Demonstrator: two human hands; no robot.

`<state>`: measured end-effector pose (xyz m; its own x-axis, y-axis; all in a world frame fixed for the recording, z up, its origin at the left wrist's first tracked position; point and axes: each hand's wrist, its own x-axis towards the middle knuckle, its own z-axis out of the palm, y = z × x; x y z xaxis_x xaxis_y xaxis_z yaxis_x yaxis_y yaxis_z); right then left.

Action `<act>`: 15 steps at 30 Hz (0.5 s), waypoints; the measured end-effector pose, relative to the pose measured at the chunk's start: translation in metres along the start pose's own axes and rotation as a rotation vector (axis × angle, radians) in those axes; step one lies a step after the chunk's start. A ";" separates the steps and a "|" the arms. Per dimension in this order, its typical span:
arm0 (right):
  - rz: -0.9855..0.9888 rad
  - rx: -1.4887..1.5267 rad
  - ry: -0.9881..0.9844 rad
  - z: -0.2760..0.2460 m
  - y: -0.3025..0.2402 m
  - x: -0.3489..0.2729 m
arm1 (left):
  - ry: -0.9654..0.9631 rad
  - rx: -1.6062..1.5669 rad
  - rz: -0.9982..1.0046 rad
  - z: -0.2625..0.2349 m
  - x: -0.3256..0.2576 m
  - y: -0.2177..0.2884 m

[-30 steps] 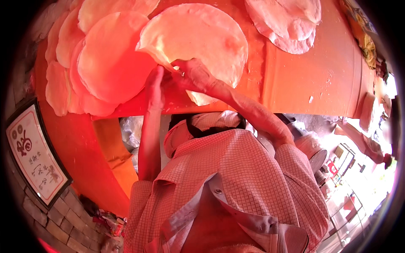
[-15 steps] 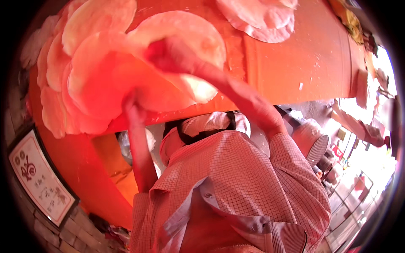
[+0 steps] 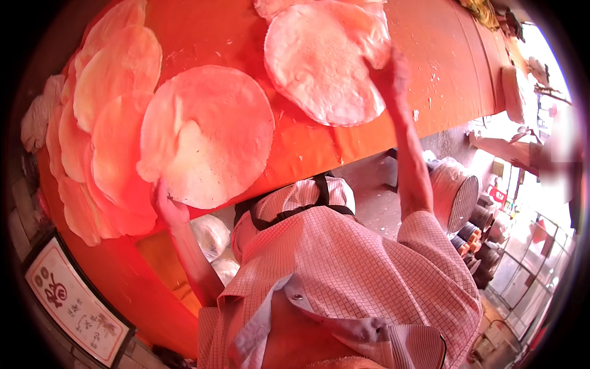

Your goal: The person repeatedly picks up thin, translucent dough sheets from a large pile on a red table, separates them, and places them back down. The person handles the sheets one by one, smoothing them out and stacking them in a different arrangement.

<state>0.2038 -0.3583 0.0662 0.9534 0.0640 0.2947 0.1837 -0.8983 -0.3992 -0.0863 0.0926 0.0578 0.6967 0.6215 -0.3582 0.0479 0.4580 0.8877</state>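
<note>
A thin, round, pale flatbread-like sheet (image 3: 215, 123) lies near the orange table's front edge, with a lighter patch or fold toward its lower middle. My left hand (image 3: 172, 206) pinches its lower left edge; the fingertips are partly hidden. Farther right, my right hand (image 3: 390, 74) is closed on the right edge of another round sheet (image 3: 319, 61), which creases beside the fingers. That one lies on top of others at the far edge of the view.
Several overlapping round sheets (image 3: 117, 80) spread over the table's left end. A framed sign (image 3: 77, 301) leans at lower left. Clear plastic bags (image 3: 212, 237) sit below the table edge. A wrapped roll (image 3: 455, 190) and a wire rack (image 3: 522, 258) stand at right. Another person's arm (image 3: 504, 147) shows beyond.
My right hand has swung from the left sheets across to the right-hand ones. My left hand has shifted left and down to a sheet's edge. The view has shifted too.
</note>
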 end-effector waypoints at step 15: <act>0.035 1.755 -0.750 -0.023 -0.258 0.027 | -0.521 0.563 0.836 0.252 0.003 0.094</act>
<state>0.1770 -0.1350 0.1974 0.7658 0.6383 0.0779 -0.2933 0.4545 -0.8411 0.1007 -0.0222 0.2128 0.8680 0.1977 0.4556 -0.3493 -0.4092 0.8429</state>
